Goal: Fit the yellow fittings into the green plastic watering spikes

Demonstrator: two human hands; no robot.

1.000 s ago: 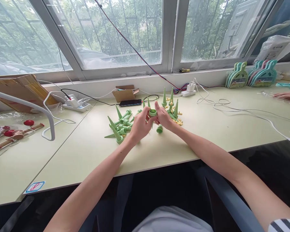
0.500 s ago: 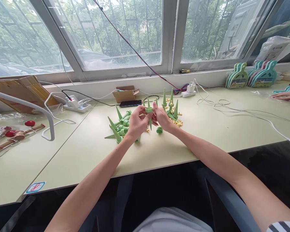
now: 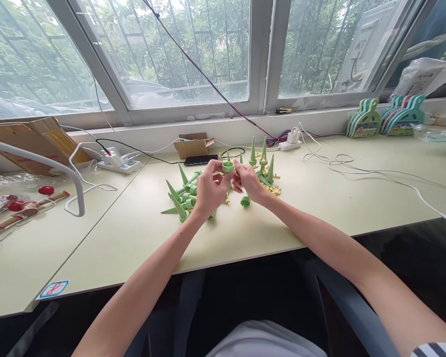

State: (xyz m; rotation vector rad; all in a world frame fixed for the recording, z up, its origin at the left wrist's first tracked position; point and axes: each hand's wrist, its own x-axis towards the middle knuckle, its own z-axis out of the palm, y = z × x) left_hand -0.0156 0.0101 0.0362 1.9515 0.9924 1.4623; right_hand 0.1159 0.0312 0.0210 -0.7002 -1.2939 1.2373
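Observation:
Above the table, my left hand (image 3: 211, 186) is closed round a green plastic watering spike (image 3: 228, 167), its round open collar facing up towards me. My right hand (image 3: 250, 181) pinches at the collar's right side; whatever lies between its fingertips is mostly hidden. Left of my hands is a pile of green spikes (image 3: 181, 206), some lying and some pointing up. Behind my right hand, several spikes stand upright (image 3: 252, 152) with yellow pieces on their sides, beside a heap of small yellow parts (image 3: 273, 189). A green cap (image 3: 245, 201) and one yellow piece (image 3: 228, 202) lie below my hands.
A phone (image 3: 200, 160) and a small cardboard box (image 3: 192, 147) are at the back. Power strips (image 3: 121, 163) and loose white cables (image 3: 342, 159) spread across the table. A white metal bar (image 3: 74, 186) and wooden toys (image 3: 29, 208) are left; hanger-like plastic pieces (image 3: 364, 119) stand far right.
The spike in my left hand has tipped, so its collar opening now shows more. Another person's hand at the far right has left the view, and clear plastic shows there.

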